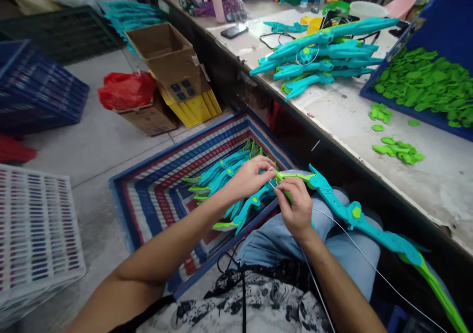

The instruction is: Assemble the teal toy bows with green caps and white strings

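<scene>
A teal and green toy bow [354,215] lies across my lap, running from my hands down to the lower right. My left hand [247,178] pinches its green tip, fingers closed. My right hand [295,207] is closed just below that tip, pinching the thin white string [369,261] that trails off to the lower right. Both hands meet at the bow's end, above a striped crate [155,195] that holds several more teal bows [225,180].
A workbench [436,180] runs along the right, with a pile of teal bows [321,57], loose green plastic pieces [399,150] and a blue tray [454,37] full of them. Cardboard boxes [166,57], a red bag [125,89] and crates [37,229] stand on the floor to the left.
</scene>
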`<action>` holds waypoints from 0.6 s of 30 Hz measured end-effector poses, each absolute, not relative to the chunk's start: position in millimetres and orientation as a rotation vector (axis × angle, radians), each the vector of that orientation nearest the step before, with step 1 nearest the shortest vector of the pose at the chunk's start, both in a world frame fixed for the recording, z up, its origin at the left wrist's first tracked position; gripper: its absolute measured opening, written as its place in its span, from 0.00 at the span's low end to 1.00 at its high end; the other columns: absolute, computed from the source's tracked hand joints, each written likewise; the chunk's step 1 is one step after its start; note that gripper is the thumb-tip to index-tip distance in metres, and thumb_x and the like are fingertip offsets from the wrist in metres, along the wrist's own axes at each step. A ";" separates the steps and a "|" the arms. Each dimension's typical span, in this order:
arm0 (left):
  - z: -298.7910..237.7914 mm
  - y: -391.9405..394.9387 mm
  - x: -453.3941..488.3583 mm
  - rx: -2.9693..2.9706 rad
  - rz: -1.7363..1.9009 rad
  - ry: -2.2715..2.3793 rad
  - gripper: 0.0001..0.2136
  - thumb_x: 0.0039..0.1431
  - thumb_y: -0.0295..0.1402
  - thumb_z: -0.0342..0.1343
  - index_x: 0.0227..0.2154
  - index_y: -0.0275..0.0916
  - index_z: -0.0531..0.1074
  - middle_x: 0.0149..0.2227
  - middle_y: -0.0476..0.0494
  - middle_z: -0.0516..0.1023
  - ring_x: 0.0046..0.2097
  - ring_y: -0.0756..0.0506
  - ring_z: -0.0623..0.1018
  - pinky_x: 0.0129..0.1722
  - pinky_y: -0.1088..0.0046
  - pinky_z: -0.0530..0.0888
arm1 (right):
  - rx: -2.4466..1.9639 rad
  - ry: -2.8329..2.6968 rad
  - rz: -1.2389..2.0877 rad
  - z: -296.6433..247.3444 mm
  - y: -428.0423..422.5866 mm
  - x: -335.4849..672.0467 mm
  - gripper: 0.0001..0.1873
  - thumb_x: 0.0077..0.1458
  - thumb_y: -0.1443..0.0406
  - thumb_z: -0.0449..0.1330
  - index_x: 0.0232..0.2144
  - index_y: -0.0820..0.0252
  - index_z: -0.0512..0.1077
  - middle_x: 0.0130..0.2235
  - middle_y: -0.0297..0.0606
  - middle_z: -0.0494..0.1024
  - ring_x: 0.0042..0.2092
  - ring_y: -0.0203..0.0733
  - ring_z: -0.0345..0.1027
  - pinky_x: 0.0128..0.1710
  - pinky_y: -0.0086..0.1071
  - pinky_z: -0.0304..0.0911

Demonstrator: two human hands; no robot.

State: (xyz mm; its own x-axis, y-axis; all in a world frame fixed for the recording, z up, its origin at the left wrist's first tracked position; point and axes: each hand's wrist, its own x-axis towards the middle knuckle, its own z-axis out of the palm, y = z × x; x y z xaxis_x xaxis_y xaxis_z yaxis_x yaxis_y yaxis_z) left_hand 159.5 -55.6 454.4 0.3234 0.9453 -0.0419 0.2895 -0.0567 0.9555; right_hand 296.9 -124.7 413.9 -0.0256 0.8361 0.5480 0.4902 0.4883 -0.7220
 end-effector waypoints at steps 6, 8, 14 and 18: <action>461.0 -74.2 161.7 1.313 1.006 1.188 0.07 0.52 0.34 0.56 0.29 0.35 0.74 0.29 0.45 0.76 0.26 0.50 0.73 0.23 0.76 0.67 | -1.155 -1.504 0.512 416.9 -115.2 294.1 0.05 0.59 0.69 0.56 0.30 0.59 0.70 0.33 0.36 0.71 0.37 0.37 0.67 0.37 0.32 0.66; 454.6 -78.0 167.3 0.993 0.983 1.080 0.11 0.48 0.38 0.60 0.29 0.35 0.73 0.27 0.45 0.76 0.22 0.51 0.72 0.16 0.78 0.62 | -1.164 -1.455 0.549 419.2 -114.0 293.7 0.05 0.58 0.69 0.57 0.30 0.59 0.71 0.33 0.36 0.71 0.37 0.37 0.67 0.35 0.31 0.66; 448.7 -77.0 166.4 0.810 0.847 0.955 0.16 0.37 0.39 0.70 0.26 0.32 0.75 0.22 0.47 0.75 0.23 0.50 0.75 0.20 0.78 0.72 | -1.163 -1.382 0.467 419.9 -107.9 295.7 0.05 0.57 0.69 0.58 0.31 0.58 0.74 0.33 0.35 0.70 0.34 0.35 0.67 0.31 0.29 0.66; 449.0 -77.3 165.7 0.803 0.814 0.955 0.16 0.36 0.38 0.70 0.25 0.32 0.76 0.20 0.46 0.76 0.23 0.50 0.76 0.23 0.77 0.74 | -1.110 -1.410 0.447 417.9 -104.1 293.9 0.09 0.59 0.69 0.56 0.35 0.56 0.76 0.35 0.36 0.71 0.37 0.36 0.68 0.37 0.31 0.67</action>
State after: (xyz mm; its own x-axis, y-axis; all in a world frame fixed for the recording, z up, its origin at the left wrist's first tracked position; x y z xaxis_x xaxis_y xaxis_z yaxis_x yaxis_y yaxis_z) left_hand 165.7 -77.3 449.0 0.3477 0.8623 -0.3682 -0.2266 0.4584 0.8594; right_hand 293.9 -104.1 417.9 0.1841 0.8157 0.5485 0.3511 0.4666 -0.8118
